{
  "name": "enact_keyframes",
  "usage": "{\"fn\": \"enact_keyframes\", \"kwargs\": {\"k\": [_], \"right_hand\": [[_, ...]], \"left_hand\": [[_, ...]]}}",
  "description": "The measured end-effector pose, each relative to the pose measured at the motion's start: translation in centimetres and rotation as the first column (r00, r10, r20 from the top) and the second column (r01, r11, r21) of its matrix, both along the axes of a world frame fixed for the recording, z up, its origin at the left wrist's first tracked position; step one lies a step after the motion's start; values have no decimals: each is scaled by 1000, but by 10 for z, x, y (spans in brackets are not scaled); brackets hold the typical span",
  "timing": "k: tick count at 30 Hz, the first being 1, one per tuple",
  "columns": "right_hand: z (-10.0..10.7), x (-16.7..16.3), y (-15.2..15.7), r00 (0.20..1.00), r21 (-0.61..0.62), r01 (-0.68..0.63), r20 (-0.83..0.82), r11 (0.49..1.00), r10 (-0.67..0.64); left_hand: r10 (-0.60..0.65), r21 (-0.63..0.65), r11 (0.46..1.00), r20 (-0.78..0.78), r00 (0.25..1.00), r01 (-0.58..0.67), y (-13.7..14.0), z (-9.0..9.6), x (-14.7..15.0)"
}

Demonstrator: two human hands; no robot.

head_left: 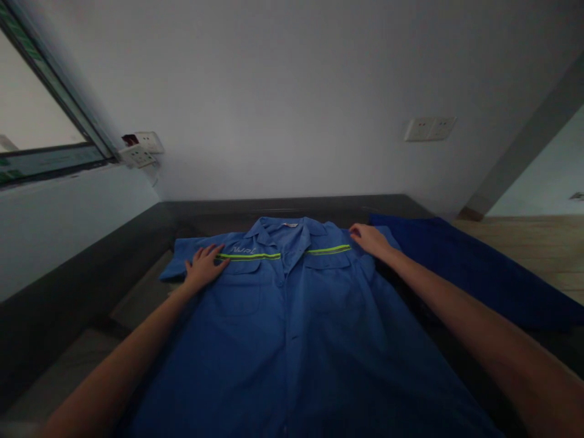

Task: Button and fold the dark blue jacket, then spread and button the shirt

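Observation:
A blue work shirt [255,347] lies spread out, front side up, with its collar at the far end. Yellow-green stripes cross its chest above two flapped pockets, and white lettering sits over the left one. My left hand [205,266] rests flat on the shirt near the left sleeve, fingers apart. At the opposite shoulder, my right hand [368,240] has its fingers curled in a pinch on the shirt's fabric. The fingertips there are partly hidden.
A darker blue cloth [438,261] lies to the right, reaching past the dark edge of the furniture [292,205]. A wall [283,109] stands behind, bearing sockets [430,129]. To the left are a window [41,103] and a power adapter [137,156].

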State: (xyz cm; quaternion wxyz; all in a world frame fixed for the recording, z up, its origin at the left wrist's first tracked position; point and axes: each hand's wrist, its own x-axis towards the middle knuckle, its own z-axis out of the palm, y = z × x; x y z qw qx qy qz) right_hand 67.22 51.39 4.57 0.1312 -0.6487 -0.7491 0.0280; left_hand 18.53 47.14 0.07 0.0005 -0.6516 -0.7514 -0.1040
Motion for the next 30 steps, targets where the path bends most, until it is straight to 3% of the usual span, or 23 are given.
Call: {"fn": "enact_keyframes", "kwargs": {"k": [3,7,12,19,25,30], "right_hand": [[-13,2,39,994,-102,88,76,991,-80],[-31,1,57,991,-125,117,71,985,-109],[-32,16,66,968,-46,242,72,969,-238],[-21,13,79,961,103,261,67,960,-268],[-27,6,82,938,193,328,46,925,-343],[-36,3,67,924,134,373,39,918,-381]], "left_hand": [[18,-40,999,4,1000,-18,4,-8,8],[-2,-29,1000,-33,999,1,3,-12,12],[14,-40,999,-35,999,-15,7,-11,11],[12,-49,999,0,1000,-12,24,-11,14],[1,-46,999,3,1000,-1,44,-16,17],[-23,-32,999,23,999,24,49,-14,20]]}}
